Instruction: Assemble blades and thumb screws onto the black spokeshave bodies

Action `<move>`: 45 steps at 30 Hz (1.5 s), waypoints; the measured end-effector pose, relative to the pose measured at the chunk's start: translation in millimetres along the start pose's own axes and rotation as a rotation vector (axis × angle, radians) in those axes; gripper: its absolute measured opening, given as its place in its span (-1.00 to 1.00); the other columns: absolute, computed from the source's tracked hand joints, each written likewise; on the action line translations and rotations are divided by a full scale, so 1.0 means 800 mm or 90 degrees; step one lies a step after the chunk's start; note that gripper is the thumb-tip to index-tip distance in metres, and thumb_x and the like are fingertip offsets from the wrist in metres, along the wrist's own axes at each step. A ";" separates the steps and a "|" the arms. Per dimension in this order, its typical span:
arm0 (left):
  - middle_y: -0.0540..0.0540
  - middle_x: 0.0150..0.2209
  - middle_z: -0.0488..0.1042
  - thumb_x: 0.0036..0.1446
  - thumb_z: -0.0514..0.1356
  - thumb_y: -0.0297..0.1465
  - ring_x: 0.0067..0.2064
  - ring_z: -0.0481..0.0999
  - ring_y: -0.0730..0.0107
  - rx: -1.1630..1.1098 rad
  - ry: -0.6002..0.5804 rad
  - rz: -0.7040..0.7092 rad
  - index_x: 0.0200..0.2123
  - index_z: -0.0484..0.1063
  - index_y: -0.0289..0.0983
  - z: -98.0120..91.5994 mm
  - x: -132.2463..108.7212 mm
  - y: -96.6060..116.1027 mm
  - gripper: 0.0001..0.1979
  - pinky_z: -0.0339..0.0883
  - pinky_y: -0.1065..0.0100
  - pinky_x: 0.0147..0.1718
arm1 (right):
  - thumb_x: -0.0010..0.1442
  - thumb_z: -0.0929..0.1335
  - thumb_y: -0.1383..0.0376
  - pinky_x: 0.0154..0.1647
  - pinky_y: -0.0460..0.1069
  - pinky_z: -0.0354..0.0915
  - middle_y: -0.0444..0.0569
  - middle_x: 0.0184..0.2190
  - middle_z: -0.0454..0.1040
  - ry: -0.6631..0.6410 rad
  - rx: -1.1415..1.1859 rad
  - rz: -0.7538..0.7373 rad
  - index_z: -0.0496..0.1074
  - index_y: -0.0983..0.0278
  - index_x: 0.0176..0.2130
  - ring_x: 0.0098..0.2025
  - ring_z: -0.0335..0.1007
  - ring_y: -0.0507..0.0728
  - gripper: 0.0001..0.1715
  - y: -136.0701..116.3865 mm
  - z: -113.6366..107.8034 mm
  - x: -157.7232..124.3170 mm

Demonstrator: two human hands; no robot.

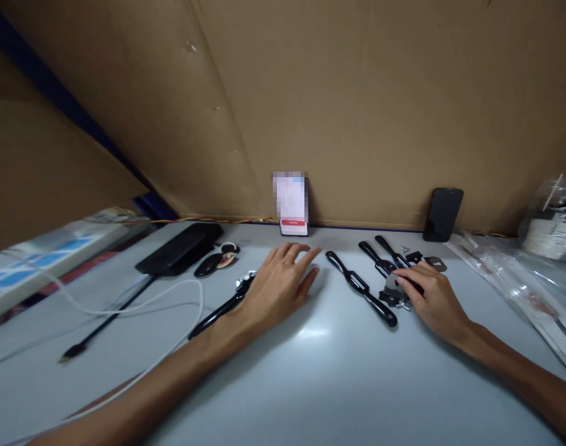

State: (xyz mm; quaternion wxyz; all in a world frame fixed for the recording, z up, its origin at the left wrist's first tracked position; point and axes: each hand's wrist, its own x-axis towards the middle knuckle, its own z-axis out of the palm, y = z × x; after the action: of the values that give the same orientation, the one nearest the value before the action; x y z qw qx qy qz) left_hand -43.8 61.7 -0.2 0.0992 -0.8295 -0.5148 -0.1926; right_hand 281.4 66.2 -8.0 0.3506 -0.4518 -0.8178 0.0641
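Observation:
My left hand (278, 282) lies flat on the pale table (320, 371), fingers stretched out and holding nothing. Under its wrist runs a black tool handle (222, 310). A second black two-handled tool (360, 286) lies between my hands. My right hand (426, 294) rests on a small grey and black metal part (394, 288), with fingers curled over it. More black handles (383, 254) and small metal pieces (434, 263) lie just beyond it.
A phone with a lit screen (292, 207) and a dark phone (443, 214) lean against the cardboard wall. A black case (181, 248), key fobs (218, 259) and white and black cables (125, 310) lie at left. Plastic bags (519, 272) crowd the right edge.

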 end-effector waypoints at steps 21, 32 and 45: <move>-0.28 0.52 0.14 0.54 -0.08 -0.43 0.53 0.15 0.05 -0.202 -0.014 0.108 0.56 -0.25 -0.08 -0.010 -0.023 0.043 -0.36 0.24 -0.21 0.40 | 0.53 0.31 0.16 0.39 0.51 0.25 0.17 0.31 0.49 -0.045 -0.151 -0.085 0.61 0.24 0.10 0.44 0.27 0.43 -0.64 0.003 0.005 -0.005; -0.26 0.39 0.37 0.55 0.02 -0.33 0.41 0.37 0.01 -0.242 -0.098 0.143 0.47 0.14 -0.16 0.013 -0.019 0.031 -0.51 0.37 -0.19 0.32 | 0.51 0.30 0.29 0.37 0.43 0.35 0.11 0.34 0.46 -0.115 -0.071 -0.115 0.46 0.24 0.31 0.43 0.29 0.34 -0.55 -0.035 0.005 -0.022; -0.31 0.14 0.46 0.47 0.13 -0.25 0.05 0.50 -0.06 -0.183 -0.006 0.108 0.00 0.48 -0.23 -0.007 -0.037 0.070 -0.78 0.50 -0.04 -0.02 | 0.49 0.35 0.27 0.38 0.40 0.34 0.16 0.32 0.46 -0.148 -0.054 -0.098 0.46 0.28 0.30 0.40 0.30 0.35 -0.55 -0.030 0.005 -0.020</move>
State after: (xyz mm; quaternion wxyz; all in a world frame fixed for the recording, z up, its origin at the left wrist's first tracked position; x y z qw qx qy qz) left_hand -6.6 9.9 -5.6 -0.0074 -0.8765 -0.4106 -0.2511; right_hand 267.8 40.3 -9.0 0.2381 -0.3920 -0.8870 0.0540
